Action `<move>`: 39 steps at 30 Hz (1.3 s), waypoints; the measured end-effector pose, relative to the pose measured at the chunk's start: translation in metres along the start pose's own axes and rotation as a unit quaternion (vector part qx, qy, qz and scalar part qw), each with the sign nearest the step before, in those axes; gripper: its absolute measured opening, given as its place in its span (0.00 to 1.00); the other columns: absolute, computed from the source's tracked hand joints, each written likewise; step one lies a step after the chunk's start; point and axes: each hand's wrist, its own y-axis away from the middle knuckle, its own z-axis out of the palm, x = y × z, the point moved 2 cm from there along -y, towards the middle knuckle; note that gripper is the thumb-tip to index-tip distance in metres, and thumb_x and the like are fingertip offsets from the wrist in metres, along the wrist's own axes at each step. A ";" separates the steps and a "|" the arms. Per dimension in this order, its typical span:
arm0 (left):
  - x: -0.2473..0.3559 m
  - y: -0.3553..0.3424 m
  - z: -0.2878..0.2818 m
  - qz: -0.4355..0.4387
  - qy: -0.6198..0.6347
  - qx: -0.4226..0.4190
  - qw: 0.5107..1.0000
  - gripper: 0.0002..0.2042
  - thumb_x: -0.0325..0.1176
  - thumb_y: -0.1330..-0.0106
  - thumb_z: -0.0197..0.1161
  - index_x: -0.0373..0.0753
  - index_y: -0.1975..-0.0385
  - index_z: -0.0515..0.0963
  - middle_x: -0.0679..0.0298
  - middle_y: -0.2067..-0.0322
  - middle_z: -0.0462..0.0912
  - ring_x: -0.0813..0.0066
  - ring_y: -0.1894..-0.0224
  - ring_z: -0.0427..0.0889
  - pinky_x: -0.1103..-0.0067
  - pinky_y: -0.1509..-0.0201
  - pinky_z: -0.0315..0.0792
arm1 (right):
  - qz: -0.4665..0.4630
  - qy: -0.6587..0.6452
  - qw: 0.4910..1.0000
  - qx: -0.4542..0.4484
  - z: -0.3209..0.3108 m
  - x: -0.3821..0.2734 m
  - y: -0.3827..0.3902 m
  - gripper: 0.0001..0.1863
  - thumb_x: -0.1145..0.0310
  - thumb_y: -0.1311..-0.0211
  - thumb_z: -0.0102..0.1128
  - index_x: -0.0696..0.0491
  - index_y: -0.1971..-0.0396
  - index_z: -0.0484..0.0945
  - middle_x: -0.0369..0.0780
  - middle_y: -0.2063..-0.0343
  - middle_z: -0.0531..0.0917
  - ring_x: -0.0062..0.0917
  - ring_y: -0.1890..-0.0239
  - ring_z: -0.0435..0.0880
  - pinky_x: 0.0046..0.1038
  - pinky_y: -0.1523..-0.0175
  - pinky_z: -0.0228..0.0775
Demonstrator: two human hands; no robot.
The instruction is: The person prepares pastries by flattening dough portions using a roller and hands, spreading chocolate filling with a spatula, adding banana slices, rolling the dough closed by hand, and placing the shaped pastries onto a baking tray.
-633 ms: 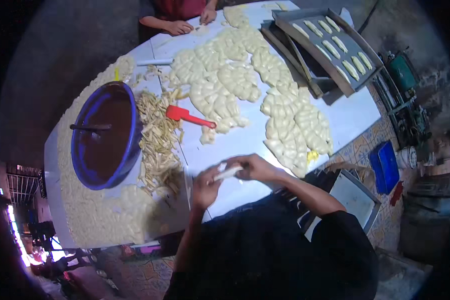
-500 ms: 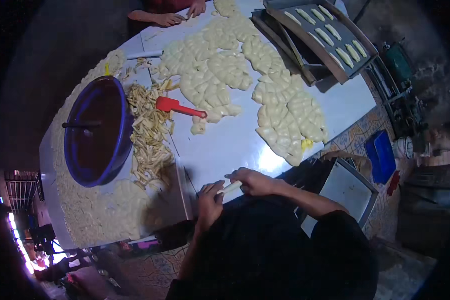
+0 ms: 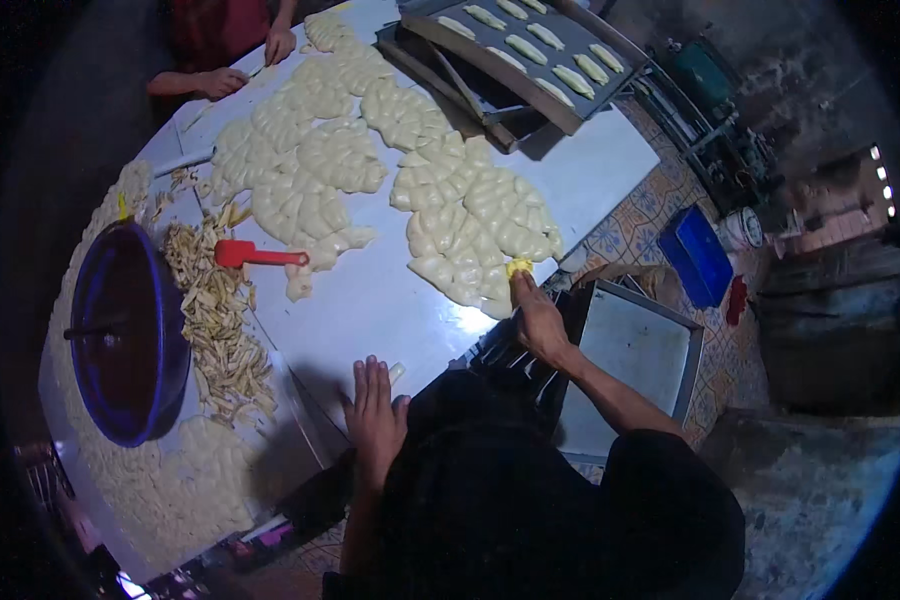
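Note:
My left hand [image 3: 376, 418] lies with fingers stretched out at the table's near edge, holding nothing. A small pale dough roll [image 3: 397, 373] rests just beyond its fingertips, partly hidden. My right hand [image 3: 540, 325] reaches forward, its fingers extended onto a soft yellow lump [image 3: 519, 267], which looks like margarine. That lump sits at the near right end of a big spread of flattened dough pieces [image 3: 460, 240]; some fingertips are hidden from view. A second spread of dough [image 3: 305, 180] covers the table's middle.
A blue basin of brown filling [image 3: 130, 330] stands left, beside pale cut strips [image 3: 215, 330] and a red scoop [image 3: 260, 255]. Trays [image 3: 510, 60] of shaped dough lie far right. Another person's hands [image 3: 225, 82] work at the far left. An empty tray [image 3: 630, 350] sits below the table's right edge.
My right hand has left the dough roll and moved right and forward to the yellow lump. My left hand has let go of the roll and flattened out. The view has shifted rightward.

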 end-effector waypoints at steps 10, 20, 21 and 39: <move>-0.053 0.017 0.013 -0.179 0.182 0.276 0.927 0.22 0.29 0.26 0.46 0.26 0.34 0.67 0.41 0.35 0.70 0.41 0.31 0.66 0.59 0.26 0.58 | -0.291 -0.022 0.954 -0.072 0.077 -0.166 -0.115 0.33 0.58 0.29 0.49 0.64 0.31 0.61 0.52 0.26 0.59 0.40 0.23 0.55 0.46 0.21 0.44; -0.044 0.014 0.012 -0.090 0.099 0.375 0.917 0.19 0.29 0.27 0.48 0.21 0.44 0.73 0.37 0.46 0.77 0.38 0.40 0.75 0.55 0.33 0.68 | -0.275 0.021 0.954 -0.121 0.093 -0.193 -0.156 0.36 0.52 0.30 0.50 0.57 0.29 0.61 0.50 0.25 0.56 0.39 0.22 0.52 0.50 0.22 0.44; -0.049 0.019 0.016 -0.098 0.118 0.391 0.907 0.18 0.28 0.28 0.49 0.22 0.46 0.75 0.39 0.47 0.78 0.39 0.40 0.76 0.55 0.34 0.68 | -0.335 0.020 0.933 -0.128 0.104 -0.211 -0.145 0.37 0.52 0.30 0.50 0.61 0.30 0.61 0.55 0.26 0.55 0.42 0.22 0.51 0.49 0.22 0.43; -0.020 0.018 -0.004 -0.055 0.225 0.150 0.961 0.13 0.22 0.43 0.67 0.35 0.57 0.81 0.54 0.58 0.82 0.52 0.53 0.78 0.62 0.48 0.73 | -0.326 -0.298 0.850 -0.289 0.052 -0.154 -0.057 0.22 0.77 0.38 0.62 0.59 0.43 0.76 0.49 0.46 0.76 0.42 0.39 0.75 0.38 0.34 0.68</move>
